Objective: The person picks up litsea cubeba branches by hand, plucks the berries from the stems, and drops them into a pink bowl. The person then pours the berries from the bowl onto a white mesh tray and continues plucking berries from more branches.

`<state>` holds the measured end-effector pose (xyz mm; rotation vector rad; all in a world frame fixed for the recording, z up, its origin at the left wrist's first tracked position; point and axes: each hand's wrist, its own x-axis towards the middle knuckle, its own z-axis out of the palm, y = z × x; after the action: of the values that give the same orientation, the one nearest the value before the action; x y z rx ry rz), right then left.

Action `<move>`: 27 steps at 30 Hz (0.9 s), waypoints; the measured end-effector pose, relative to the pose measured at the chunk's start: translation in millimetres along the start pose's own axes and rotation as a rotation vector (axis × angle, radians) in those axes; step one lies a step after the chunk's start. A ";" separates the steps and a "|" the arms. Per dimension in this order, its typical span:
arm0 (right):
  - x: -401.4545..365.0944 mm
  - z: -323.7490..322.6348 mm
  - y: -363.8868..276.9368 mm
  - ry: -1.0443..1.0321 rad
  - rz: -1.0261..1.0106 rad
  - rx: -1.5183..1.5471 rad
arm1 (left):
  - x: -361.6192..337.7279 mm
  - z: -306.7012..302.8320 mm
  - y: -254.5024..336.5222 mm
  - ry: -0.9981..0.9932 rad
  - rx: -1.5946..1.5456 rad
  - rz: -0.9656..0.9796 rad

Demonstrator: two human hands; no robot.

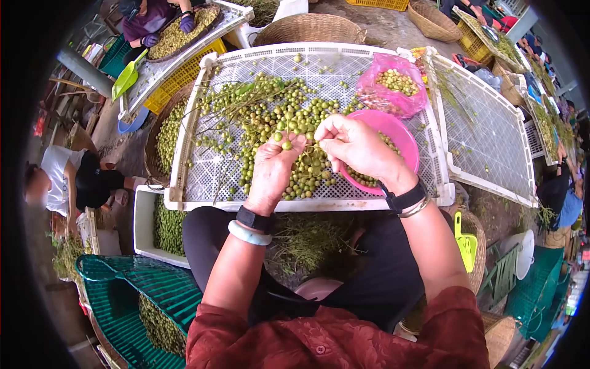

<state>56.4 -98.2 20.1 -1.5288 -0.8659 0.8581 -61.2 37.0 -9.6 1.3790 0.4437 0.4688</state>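
My left hand point(274, 165) is closed on a small bunch of round green fruits point(286, 145) above the white mesh tray. Close to its right, my right hand point(356, 145) has thumb and fingers pinched together; what they hold, if anything, I cannot make out. Beneath both hands lies a heap of green fruits point(270, 111), with thin leafless twigs point(236, 107) among them at the left. A pink bowl point(410, 147) partly filled with fruits stands below my right hand, which hides part of it. Behind the bowl is a pink plastic bag point(380, 101) with paler fruits.
The white mesh tray point(326, 205) spans my lap's front; a second mesh tray point(491, 135) adjoins at right. A white box point(142, 221) of fruits and a green basket point(104, 270) stand at left. A yellow-green dustpan point(467, 246) is at right. Other people work around.
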 end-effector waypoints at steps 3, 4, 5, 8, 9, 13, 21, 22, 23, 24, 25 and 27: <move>2.7 1.2 -5.7 0.093 -0.019 0.249 | -0.8 -4.8 6.7 -0.031 0.132 -0.180; 4.2 -3.3 -6.6 0.070 -0.034 0.396 | -3.1 0.1 13.6 0.018 0.122 -0.240; 5.2 -7.8 -7.5 0.073 -0.047 0.411 | -2.9 -0.6 11.6 0.000 0.095 -0.198; 8.9 -14.6 -10.7 0.077 -0.042 0.341 | -1.9 -4.7 5.7 -0.072 0.072 -0.107; 10.5 -11.9 -9.8 0.054 -0.060 0.190 | -1.2 -5.8 5.1 -0.109 0.101 -0.099; 19.9 -2.0 1.4 -0.022 -0.134 -0.150 | -3.7 -3.0 4.5 -0.164 0.092 0.005; 13.6 -0.3 -3.4 -0.067 0.061 0.108 | -5.9 -1.7 15.4 -0.223 0.128 -0.124; 13.4 0.8 -2.8 -0.082 0.102 0.236 | -6.1 -2.9 16.7 -0.231 0.127 -0.138; 13.6 1.0 -0.6 -0.086 0.112 0.303 | -5.8 -4.8 16.4 -0.238 0.122 -0.142; 13.9 1.0 1.8 -0.091 0.122 0.369 | -5.3 -7.1 15.7 -0.242 0.117 -0.145; 14.3 0.6 2.7 -0.096 0.132 0.435 | -4.9 -8.7 15.6 -0.246 0.111 -0.148; 13.1 -1.7 -0.4 -0.113 0.176 0.465 | -7.5 -9.0 16.8 -0.246 0.105 -0.122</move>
<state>63.9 -87.4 19.8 -1.1656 -0.5630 1.1901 -73.5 42.3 5.9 1.4798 0.3510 0.1748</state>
